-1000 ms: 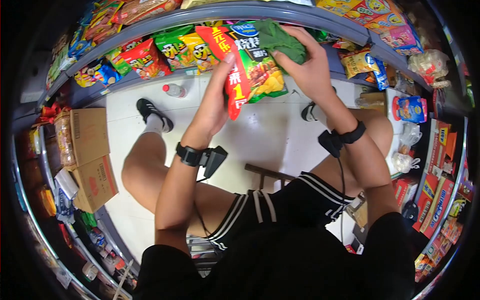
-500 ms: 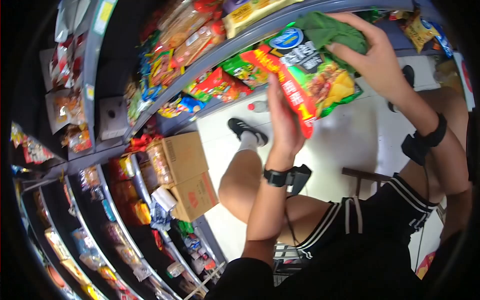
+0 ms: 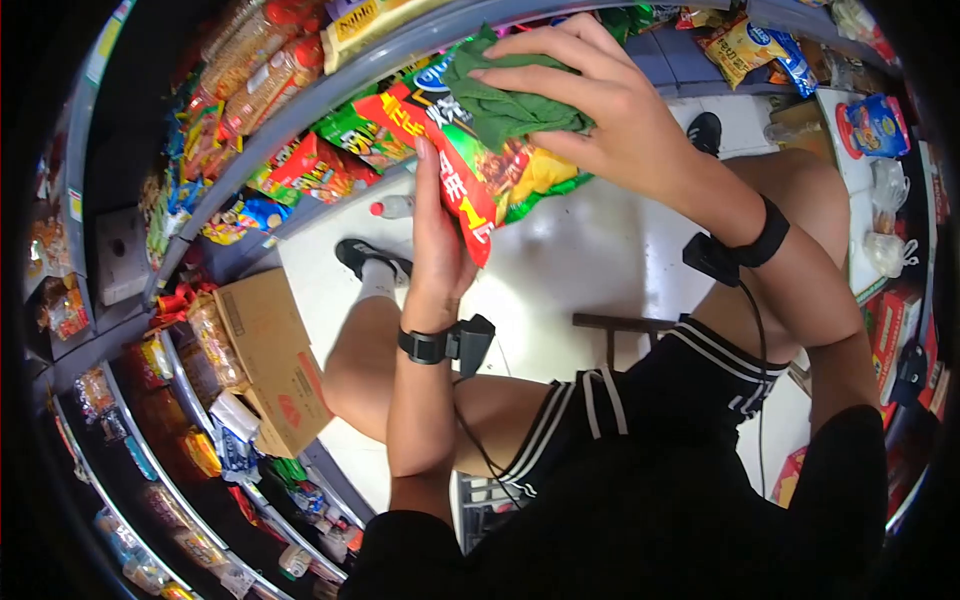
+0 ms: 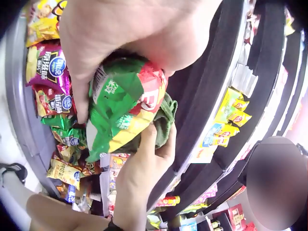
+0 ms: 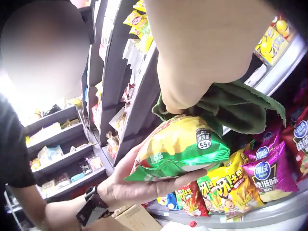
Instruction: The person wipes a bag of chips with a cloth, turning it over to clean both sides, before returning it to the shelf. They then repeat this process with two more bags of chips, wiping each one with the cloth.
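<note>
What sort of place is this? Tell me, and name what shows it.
Most likely a small snack shop: grey shelves packed with snack bags, cardboard boxes on the floor, and a chip bag in the left hand, a green cloth in the right hand.

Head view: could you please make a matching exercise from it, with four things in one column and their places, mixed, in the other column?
Things:
1. green cloth
2. snack bag
3. cardboard box
4. plastic bottle

Places:
A. on the white floor, below the snack shelf
B. held in the left hand
C. beside the shelves, near the person's left knee
D. on the bag, under the right hand

Pairs: 1-D, 2-B, 3-C, 4-A
</note>
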`<state>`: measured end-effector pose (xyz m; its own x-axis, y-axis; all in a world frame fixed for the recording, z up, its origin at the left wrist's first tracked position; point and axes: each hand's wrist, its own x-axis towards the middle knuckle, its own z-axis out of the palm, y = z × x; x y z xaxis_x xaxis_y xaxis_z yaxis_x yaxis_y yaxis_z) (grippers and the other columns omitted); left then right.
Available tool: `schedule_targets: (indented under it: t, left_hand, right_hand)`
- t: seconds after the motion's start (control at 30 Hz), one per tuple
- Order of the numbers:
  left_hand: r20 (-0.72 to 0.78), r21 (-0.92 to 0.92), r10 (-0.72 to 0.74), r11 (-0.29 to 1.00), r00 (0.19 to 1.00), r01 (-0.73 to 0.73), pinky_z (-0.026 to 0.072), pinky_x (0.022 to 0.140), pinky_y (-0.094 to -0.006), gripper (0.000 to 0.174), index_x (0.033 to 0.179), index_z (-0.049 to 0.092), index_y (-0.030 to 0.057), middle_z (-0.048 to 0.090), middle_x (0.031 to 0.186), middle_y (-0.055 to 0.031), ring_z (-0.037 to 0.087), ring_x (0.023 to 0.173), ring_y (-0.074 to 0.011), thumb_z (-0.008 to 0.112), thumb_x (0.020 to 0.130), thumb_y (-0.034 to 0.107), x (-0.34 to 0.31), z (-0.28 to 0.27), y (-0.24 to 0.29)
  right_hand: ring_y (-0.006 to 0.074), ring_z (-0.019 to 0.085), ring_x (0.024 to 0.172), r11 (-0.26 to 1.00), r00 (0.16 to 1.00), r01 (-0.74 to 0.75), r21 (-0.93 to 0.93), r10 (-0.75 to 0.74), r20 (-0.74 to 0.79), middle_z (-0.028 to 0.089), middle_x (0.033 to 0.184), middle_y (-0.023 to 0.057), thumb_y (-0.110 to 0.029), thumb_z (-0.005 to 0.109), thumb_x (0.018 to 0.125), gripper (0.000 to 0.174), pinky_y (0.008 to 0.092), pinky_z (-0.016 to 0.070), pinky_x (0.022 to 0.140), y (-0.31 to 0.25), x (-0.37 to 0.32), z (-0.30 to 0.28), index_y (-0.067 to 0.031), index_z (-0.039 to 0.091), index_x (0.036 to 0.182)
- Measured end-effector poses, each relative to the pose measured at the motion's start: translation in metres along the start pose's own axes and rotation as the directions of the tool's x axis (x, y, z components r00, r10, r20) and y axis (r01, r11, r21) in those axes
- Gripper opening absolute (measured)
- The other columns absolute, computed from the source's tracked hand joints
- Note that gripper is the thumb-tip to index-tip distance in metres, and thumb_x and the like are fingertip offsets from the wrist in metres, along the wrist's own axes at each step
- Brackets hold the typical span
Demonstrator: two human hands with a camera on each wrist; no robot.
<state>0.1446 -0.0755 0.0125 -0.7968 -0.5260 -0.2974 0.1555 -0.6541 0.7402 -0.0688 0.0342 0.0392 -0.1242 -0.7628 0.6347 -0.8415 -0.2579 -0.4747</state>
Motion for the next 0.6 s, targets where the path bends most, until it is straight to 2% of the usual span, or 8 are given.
schedule_targets:
  t: [0.1,0.2,0.27,0.33,0.4,0.43,0.53,0.6]
  left_hand:
    - [-0.094,0.006,-0.038,0.999,0.995,0.039,0.064,0.11,-0.0403,0.071,0.166,0.054,0.012,0.073,0.153,-0.0088,0.075,0.135,-0.0223,0.04,0.122,0.067,-0.002,0.007,-0.005]
    - [-0.073,0.049,-0.049,0.997,0.996,0.053,0.0635,0.112,-0.0417,0.072,0.166,0.052,0.0118,0.072,0.154,-0.0101,0.075,0.136,-0.0234,0.039,0.123,0.067,0.001,0.001,-0.007]
    - [-0.081,0.046,-0.033,0.998,0.996,0.037,0.063,0.115,-0.0428,0.072,0.168,0.05,0.0116,0.071,0.153,-0.0121,0.075,0.136,-0.0234,0.037,0.123,0.067,-0.001,-0.002,-0.008]
    - [-0.079,0.079,-0.015,0.997,0.997,0.022,0.0637,0.115,-0.0429,0.072,0.169,0.047,0.0118,0.071,0.153,-0.0137,0.074,0.137,-0.0231,0.037,0.123,0.067,-0.001,-0.007,-0.009]
    - [-0.109,0.092,0.032,0.996,0.994,-0.022,0.0656,0.11,-0.0412,0.072,0.164,0.054,0.0096,0.074,0.147,-0.0133,0.076,0.131,-0.0228,0.037,0.123,0.067,0.001,-0.015,-0.015]
    - [-0.108,0.065,0.017,0.998,0.994,-0.01,0.0645,0.11,-0.0409,0.069,0.165,0.052,0.0085,0.071,0.15,-0.0122,0.075,0.131,-0.0219,0.042,0.123,0.063,0.0,-0.022,-0.016]
    - [-0.116,0.016,-0.012,1.0,0.993,0.014,0.0633,0.109,-0.04,0.066,0.164,0.049,0.0068,0.07,0.15,-0.0112,0.074,0.13,-0.0217,0.047,0.124,0.059,0.002,-0.044,-0.023]
    - [-0.126,-0.015,-0.018,1.0,0.992,0.017,0.0638,0.107,-0.0394,0.066,0.163,0.049,0.0071,0.071,0.145,-0.0102,0.074,0.128,-0.0212,0.048,0.123,0.06,0.002,-0.044,-0.024]
  right_hand:
    - [0.0321,0.062,0.127,0.999,0.996,0.039,-0.019,-0.037,0.082,0.071,0.145,0.0011,-0.003,0.091,0.078,0.063,0.043,0.058,0.11,-0.008,-0.004,-0.002,-0.018,0.081,0.139]
    - [0.0307,0.062,0.13,0.991,0.983,0.126,-0.04,-0.119,0.139,0.069,0.149,-0.0026,-0.006,0.094,0.074,0.068,0.0417,0.0594,0.109,-0.012,-0.008,-0.004,-0.0211,0.081,0.138]
    - [0.0306,0.061,0.132,0.982,0.954,0.175,-0.076,-0.149,0.261,0.068,0.151,-0.0042,-0.009,0.096,0.074,0.069,0.0428,0.0606,0.109,-0.016,-0.009,-0.004,-0.0232,0.081,0.14]
    - [0.0301,0.061,0.133,0.974,0.951,0.203,-0.098,-0.173,0.257,0.067,0.153,-0.0052,-0.011,0.097,0.073,0.071,0.0419,0.0619,0.109,-0.017,-0.012,-0.005,-0.0245,0.08,0.14]
    - [0.0286,0.062,0.133,0.963,0.905,0.253,-0.087,-0.204,0.372,0.068,0.154,-0.0073,-0.014,0.094,0.078,0.063,0.0398,0.0624,0.108,-0.02,-0.015,-0.01,-0.0251,0.08,0.138]
    - [0.0275,0.063,0.132,0.967,0.907,0.248,-0.05,-0.214,0.361,0.069,0.15,-0.0081,-0.015,0.087,0.085,0.049,0.038,0.0628,0.106,-0.022,-0.019,-0.003,-0.0248,0.081,0.133]
    - [0.0286,0.064,0.123,0.935,0.862,0.353,-0.011,-0.321,0.392,0.071,0.151,-0.0071,-0.013,0.082,0.082,0.05,0.0358,0.0646,0.099,-0.03,-0.025,0.001,-0.027,0.082,0.131]
    - [0.0286,0.064,0.123,0.936,0.861,0.353,-0.002,-0.324,0.393,0.071,0.151,-0.0058,-0.012,0.078,0.085,0.046,0.0358,0.0644,0.097,-0.033,-0.028,0.005,-0.0263,0.082,0.129]
